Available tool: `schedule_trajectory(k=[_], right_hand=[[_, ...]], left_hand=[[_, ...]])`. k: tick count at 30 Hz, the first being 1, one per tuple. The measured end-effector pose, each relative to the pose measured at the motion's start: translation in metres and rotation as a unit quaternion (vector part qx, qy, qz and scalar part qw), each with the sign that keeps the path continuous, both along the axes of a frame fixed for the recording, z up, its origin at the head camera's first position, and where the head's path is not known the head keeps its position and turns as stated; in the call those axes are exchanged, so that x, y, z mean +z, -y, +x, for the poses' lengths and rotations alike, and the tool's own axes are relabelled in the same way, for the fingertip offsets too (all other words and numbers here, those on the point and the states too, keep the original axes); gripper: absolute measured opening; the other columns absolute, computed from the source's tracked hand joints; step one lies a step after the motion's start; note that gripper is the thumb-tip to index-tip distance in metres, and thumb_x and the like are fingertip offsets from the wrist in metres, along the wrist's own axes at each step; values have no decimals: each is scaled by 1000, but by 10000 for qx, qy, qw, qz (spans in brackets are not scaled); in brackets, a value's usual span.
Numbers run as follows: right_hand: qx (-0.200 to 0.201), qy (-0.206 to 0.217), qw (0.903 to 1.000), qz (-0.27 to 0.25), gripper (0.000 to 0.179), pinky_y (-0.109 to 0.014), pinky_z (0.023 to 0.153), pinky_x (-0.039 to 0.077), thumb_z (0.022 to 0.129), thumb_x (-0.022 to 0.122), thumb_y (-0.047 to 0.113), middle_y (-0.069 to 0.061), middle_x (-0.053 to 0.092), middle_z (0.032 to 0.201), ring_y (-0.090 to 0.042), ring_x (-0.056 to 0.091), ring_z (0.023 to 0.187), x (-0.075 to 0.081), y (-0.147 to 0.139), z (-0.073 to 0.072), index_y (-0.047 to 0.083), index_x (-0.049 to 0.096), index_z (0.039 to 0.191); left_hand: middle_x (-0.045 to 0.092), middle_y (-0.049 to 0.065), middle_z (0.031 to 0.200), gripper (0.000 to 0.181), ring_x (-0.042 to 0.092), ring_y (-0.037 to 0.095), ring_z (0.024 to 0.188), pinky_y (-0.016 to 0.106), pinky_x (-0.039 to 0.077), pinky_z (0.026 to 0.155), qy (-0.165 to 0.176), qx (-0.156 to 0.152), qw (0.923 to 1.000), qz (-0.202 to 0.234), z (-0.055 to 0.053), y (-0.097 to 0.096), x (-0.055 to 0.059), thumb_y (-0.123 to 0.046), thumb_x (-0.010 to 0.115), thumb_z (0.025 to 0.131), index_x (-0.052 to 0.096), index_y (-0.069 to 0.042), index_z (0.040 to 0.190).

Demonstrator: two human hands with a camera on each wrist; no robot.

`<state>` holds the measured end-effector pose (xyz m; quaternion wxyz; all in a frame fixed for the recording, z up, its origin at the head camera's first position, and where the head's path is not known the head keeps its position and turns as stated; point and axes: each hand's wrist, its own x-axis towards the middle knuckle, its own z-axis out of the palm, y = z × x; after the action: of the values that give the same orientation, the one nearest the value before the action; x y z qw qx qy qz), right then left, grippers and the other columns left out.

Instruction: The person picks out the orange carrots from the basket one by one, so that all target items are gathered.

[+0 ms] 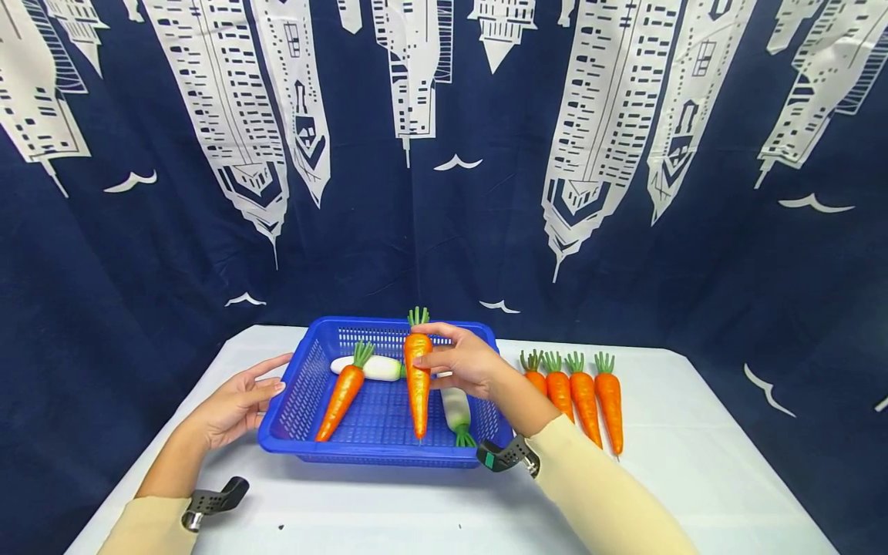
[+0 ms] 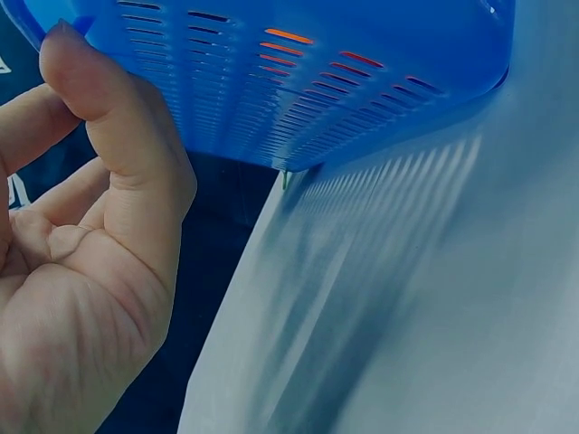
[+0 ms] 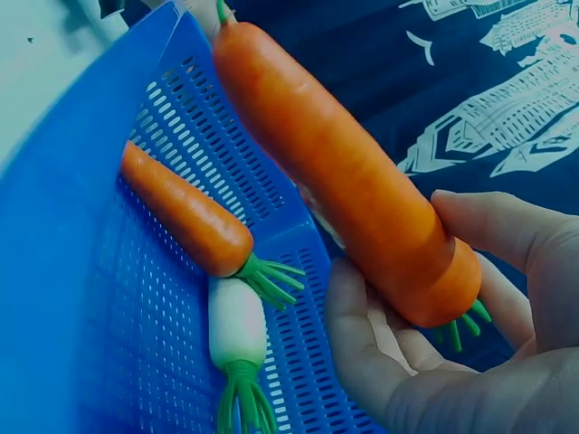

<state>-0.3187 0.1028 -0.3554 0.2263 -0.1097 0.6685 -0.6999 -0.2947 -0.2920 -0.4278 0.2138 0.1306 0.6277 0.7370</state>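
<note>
My right hand [image 1: 466,359] grips an orange toy carrot [image 1: 418,378] near its leafy top, over the blue plastic basket [image 1: 375,453]. In the right wrist view, thumb and fingers wrap the carrot's thick end [image 3: 353,181]. My left hand [image 1: 234,402] is at the basket's left rim, thumb and forefinger reaching it with the fingers loosely extended. Inside the basket, another carrot [image 1: 341,401] leans at the left. Behind it lies a white radish [image 1: 380,368], and a second white radish [image 1: 455,408] is at the right, partly hidden by the held carrot and my hand.
Several carrots [image 1: 609,408] lie in a row on the white table [image 1: 680,462], right of the basket and partly behind my right forearm. A dark blue cloth [image 1: 416,231] with white building prints hangs behind the table. Each wrist wears a black camera band [image 1: 215,499].
</note>
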Motion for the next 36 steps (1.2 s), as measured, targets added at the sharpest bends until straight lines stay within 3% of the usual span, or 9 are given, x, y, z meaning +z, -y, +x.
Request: schedule_trajectory(k=[10,20,31,36], right_hand=[[-68,-86,9994,-316,63,-56,98,58,93,66,-4,-12,70,116,-27,71,102,-3,-19,7,8,47,151],[-337,-67,9992,-201,62,-51,90,62,92,69,-1,-15,64,126,-29,67,106,-3,-37,15,14,52,149],[-593,-124,9981,-90,60,-56,92,61,93,70,1,-19,62,134,-31,67,111,-6,-54,23,17,53,149],[-666,-166,9976,-69,59,-56,93,60,94,69,2,-18,63,133,-31,66,112,-7,-64,27,16,52,149]], left_hand=[[70,0,117,59,76,17,100,40,63,87,-45,-37,10000,29,0,0,-1,-9,47,108,24,-20,161],[71,0,116,57,76,18,100,40,63,87,-87,-107,9999,80,0,1,0,-9,46,109,25,-20,160],[71,-1,114,58,76,16,98,39,63,86,22,68,9999,-96,0,1,0,-10,47,109,23,-18,161],[70,0,116,60,76,18,100,39,63,87,9,-7,10000,-19,0,1,1,-11,48,109,22,-19,162]])
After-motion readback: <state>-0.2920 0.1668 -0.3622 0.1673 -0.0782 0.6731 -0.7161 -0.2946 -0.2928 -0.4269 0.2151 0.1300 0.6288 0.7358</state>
